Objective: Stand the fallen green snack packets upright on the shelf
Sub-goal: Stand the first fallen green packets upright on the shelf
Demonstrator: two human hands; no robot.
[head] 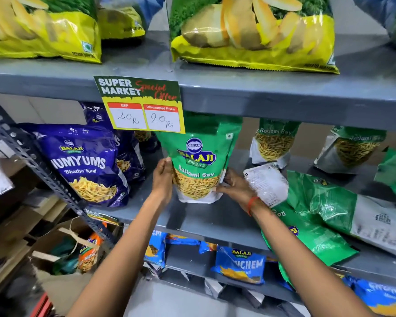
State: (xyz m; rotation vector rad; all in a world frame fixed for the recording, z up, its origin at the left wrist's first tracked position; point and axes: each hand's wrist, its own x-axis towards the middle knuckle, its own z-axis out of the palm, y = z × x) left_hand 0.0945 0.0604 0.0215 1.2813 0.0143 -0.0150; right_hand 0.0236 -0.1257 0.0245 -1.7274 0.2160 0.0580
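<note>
A green Ratlami Sev packet (199,161) stands upright on the grey middle shelf (206,220). My left hand (162,179) presses its left edge and my right hand (236,186) grips its lower right corner. To the right, several green packets lie fallen: one face down with a white back (266,184), one flat at the shelf's front edge (306,239), one across it (343,202). Two more green packets (274,143) (352,147) stand upright at the back.
Blue-purple Humyums packets (87,165) stand just left of the held packet. A price sign (142,104) hangs from the upper shelf (284,94), over the packet's top. Yellow chip bags (254,33) lie above; blue packets (240,264) sit below. Cardboard boxes (14,225) stand at left.
</note>
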